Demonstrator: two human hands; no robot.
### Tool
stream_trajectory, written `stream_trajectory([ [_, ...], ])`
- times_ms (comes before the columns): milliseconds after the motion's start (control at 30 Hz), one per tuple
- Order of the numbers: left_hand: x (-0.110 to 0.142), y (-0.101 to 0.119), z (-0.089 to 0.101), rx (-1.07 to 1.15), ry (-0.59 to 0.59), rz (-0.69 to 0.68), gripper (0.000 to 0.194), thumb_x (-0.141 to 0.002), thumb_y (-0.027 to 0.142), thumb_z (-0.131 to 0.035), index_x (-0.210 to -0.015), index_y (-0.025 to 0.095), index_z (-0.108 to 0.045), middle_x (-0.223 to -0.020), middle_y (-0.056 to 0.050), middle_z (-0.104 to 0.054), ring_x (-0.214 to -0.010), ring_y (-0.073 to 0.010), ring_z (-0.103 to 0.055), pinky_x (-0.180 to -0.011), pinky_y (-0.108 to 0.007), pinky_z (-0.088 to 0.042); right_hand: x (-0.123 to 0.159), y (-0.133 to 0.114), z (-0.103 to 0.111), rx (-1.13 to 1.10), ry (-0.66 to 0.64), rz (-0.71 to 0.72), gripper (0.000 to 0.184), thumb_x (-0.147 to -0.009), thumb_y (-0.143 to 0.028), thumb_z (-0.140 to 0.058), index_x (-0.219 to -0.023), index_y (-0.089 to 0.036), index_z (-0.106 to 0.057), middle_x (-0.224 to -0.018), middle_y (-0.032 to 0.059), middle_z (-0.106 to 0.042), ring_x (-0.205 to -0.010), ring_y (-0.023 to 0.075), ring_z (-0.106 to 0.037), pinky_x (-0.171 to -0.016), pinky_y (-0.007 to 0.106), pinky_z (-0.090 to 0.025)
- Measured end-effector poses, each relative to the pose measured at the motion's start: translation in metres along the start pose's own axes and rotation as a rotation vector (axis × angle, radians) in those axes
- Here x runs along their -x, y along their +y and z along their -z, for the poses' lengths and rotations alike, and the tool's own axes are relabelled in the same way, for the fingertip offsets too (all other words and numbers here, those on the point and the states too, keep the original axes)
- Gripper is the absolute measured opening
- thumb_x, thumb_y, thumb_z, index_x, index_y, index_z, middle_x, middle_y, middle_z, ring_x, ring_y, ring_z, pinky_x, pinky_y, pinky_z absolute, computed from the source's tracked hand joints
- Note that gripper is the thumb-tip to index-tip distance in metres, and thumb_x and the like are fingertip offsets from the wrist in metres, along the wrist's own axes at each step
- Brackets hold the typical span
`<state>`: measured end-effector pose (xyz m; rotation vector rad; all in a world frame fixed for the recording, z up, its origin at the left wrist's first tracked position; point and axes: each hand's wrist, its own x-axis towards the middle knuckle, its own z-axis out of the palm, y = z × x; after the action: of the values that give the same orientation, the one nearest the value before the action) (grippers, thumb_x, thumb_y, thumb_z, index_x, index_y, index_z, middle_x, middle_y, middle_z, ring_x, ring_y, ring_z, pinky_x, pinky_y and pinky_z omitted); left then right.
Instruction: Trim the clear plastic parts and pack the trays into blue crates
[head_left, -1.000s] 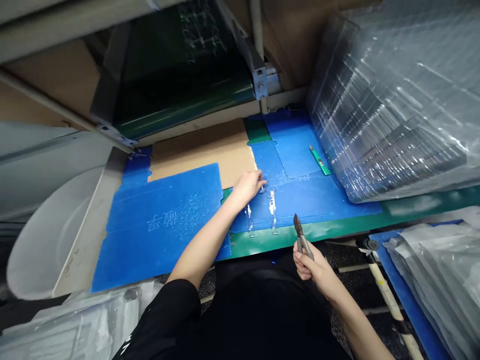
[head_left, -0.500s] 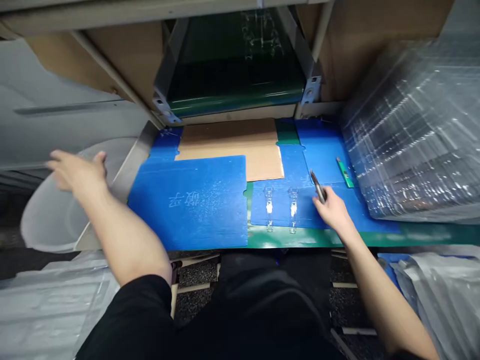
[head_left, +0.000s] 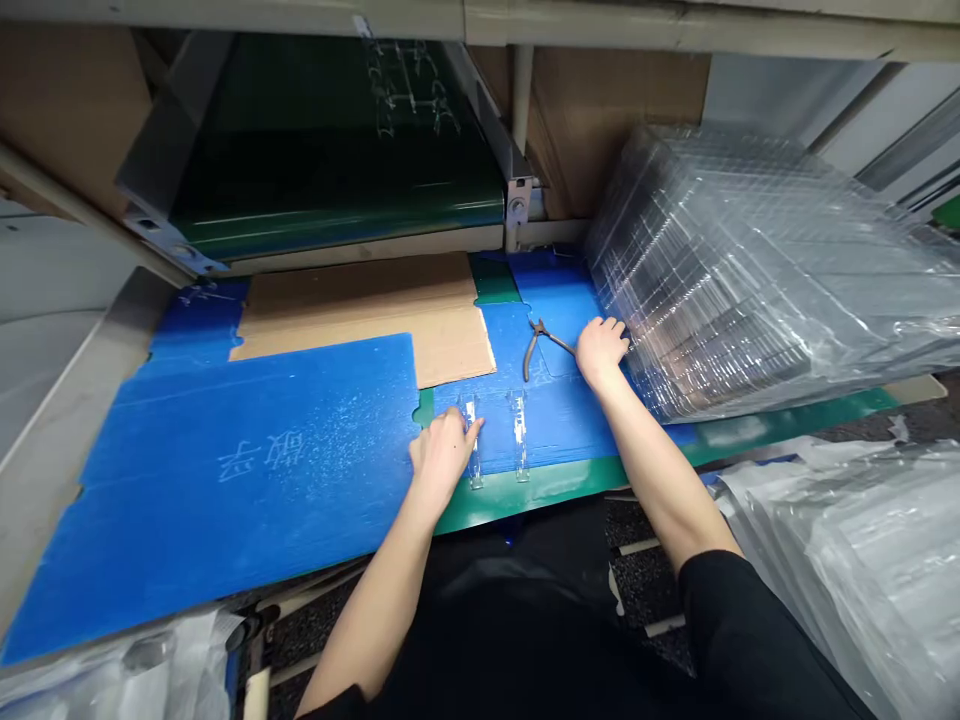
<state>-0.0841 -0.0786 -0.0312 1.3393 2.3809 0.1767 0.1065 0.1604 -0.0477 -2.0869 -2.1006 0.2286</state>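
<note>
- left hand (head_left: 442, 452): fingers curled in, fingertips (head_left: 459, 423) against a clear plastic strip (head_left: 471, 440); can't tell if it's actually pinched or only touched
- strip lies flat on a blue corrugated plastic sheet (head_left: 540, 420), right at the left hand's fingertips
- second clear plastic strip (head_left: 518, 435) just right of the left hand, parallel to the first, not touched
- right hand (head_left: 600, 350): open, fingers loosely apart, palm down on the blue sheet, holding nothing
- wrapped stack of clear plastic trays (head_left: 750, 270) just beyond the right hand's fingers, contact unclear
- side cutters (head_left: 541, 342) lying on the blue sheet just left of the right hand, handles spread, well clear of both hands
- larger blue sheet with white characters (head_left: 255, 460) left of the left hand
- cardboard sheet (head_left: 360, 310) beyond the left hand
- green mat (head_left: 525, 505) under the blue sheet, nearer the person than both hands
- plastic-wrapped bundle (head_left: 825, 550) right of and below the right hand
</note>
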Motion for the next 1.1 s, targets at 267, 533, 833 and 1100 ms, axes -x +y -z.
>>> stream_trajectory([
  [267, 0.018, -0.021, 0.023, 0.973, 0.016, -0.275, 0.031, -0.103, 0.049, -0.062, -0.097, 0.025, -0.043, -0.099, -0.005, -0.071, -0.096, -0.023, -0.077, -0.086, -0.039, -0.064, 0.034, 0.023, 0.03, -0.196, -0.087, 0.093, 0.036, -0.112, -0.019, -0.03, -0.134, -0.006, -0.056, -0.129, 0.0307, -0.065, -0.115, 0.0366, -0.067, -0.097, 0.051, -0.052],
  [533, 0.069, -0.03, 0.046, 1.046, -0.083, -0.479, 0.019, -0.114, 0.042, -0.053, -0.121, 0.024, -0.051, -0.082, 0.0, -0.067, -0.066, -0.0127, -0.06, -0.068, -0.028, -0.052, 0.181, 0.032, 0.09, -0.637, -0.378, 0.425, 0.028, -0.119, -0.047, -0.035, -0.118, -0.025, -0.053, -0.083, -0.0013, -0.06, -0.068, 0.0181, -0.057, -0.067, 0.032, -0.047],
  [833, 0.088, -0.03, 0.06, 0.665, 0.236, -0.792, 0.014, -0.11, 0.017, -0.06, -0.12, 0.022, -0.068, -0.098, -0.005, -0.076, -0.086, -0.016, -0.073, -0.078, -0.029, -0.057, 0.229, 0.02, 0.129, -0.638, -0.287, 0.801, 0.024, -0.119, -0.026, -0.042, -0.129, -0.023, -0.064, -0.102, 0.0075, -0.068, -0.082, 0.0198, -0.065, -0.075, 0.034, -0.052],
  [1100, 0.089, -0.036, 0.06, 0.399, 0.42, -0.981, 0.009, -0.106, 0.015, -0.065, -0.112, 0.019, -0.068, -0.087, -0.005, -0.077, -0.072, -0.0162, -0.07, -0.07, -0.03, -0.051, 0.236, 0.013, 0.14, -0.556, -0.249, 0.875, 0.025, -0.116, -0.023, -0.052, -0.135, -0.02, -0.067, -0.101, 0.0069, -0.069, -0.078, 0.0169, -0.066, -0.073, 0.032, -0.051],
])
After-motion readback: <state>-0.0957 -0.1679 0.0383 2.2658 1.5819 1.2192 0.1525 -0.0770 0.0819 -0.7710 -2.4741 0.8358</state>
